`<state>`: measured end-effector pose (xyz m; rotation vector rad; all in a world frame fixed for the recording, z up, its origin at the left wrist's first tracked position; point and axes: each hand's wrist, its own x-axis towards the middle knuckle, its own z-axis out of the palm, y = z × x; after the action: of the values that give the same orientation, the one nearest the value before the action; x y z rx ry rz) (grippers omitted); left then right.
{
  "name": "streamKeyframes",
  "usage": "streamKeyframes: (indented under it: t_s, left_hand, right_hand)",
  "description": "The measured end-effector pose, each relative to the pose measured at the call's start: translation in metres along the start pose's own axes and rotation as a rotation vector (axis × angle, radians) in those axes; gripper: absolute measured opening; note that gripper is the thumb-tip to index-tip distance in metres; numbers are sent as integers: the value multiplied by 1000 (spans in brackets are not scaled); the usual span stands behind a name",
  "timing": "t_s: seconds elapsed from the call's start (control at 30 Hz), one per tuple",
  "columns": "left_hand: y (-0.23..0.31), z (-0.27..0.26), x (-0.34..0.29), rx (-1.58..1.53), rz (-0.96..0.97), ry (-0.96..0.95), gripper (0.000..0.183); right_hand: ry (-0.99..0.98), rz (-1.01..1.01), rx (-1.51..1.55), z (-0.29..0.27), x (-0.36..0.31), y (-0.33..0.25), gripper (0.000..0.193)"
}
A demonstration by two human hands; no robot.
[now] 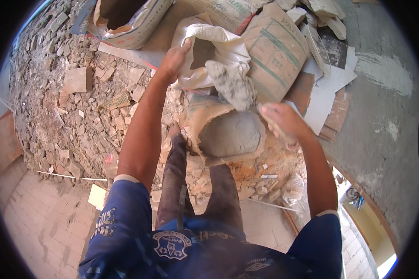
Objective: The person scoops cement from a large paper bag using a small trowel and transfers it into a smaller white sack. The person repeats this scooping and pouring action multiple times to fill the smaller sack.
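Note:
My left hand (174, 60) grips the left rim of a white woven sack (235, 46), its fingers closed over the edge. The sack's mouth gapes upward, dark inside. In my right hand (284, 122) is a trowel (260, 108), held by its handle; much of the blade is hidden under a heap of grey powder (233, 86). This heap hangs at the near right edge of the white sack's mouth, slightly blurred. Just below stands an opened brown paper bag (198, 116) with a torn rim, holding more grey powder (230, 135).
A full printed paper bag (277, 51) leans at the far right. Another opened bag (146, 23) stands far left. Broken rubble (70, 116) covers the ground leftward, with a loose block (78, 80). Tile pieces (328, 104) lie beside a grey surface (381, 102) at right.

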<state>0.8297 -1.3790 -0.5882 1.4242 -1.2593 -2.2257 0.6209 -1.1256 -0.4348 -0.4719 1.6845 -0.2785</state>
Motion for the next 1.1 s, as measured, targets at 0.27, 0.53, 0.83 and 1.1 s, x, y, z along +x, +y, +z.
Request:
streamKeyframes:
  t_s: [0.27, 0.53, 0.83, 1.1]
  left_hand:
    - [41, 3, 20, -237, 35, -88, 47]
    - [43, -29, 25, -121, 9, 43, 47]
    - [34, -14, 25, -61, 151, 113, 52]
    - [20, -7, 32, -18, 110, 86, 56]
  right_hand:
    - [93, -110, -760, -21, 236, -111, 32]
    - [789, -213, -944, -18, 249, -196, 35]
    - [454, -247, -1213, -14, 189, -146, 30]
    - [365, -72, -1062, -35, 82, -93, 27]
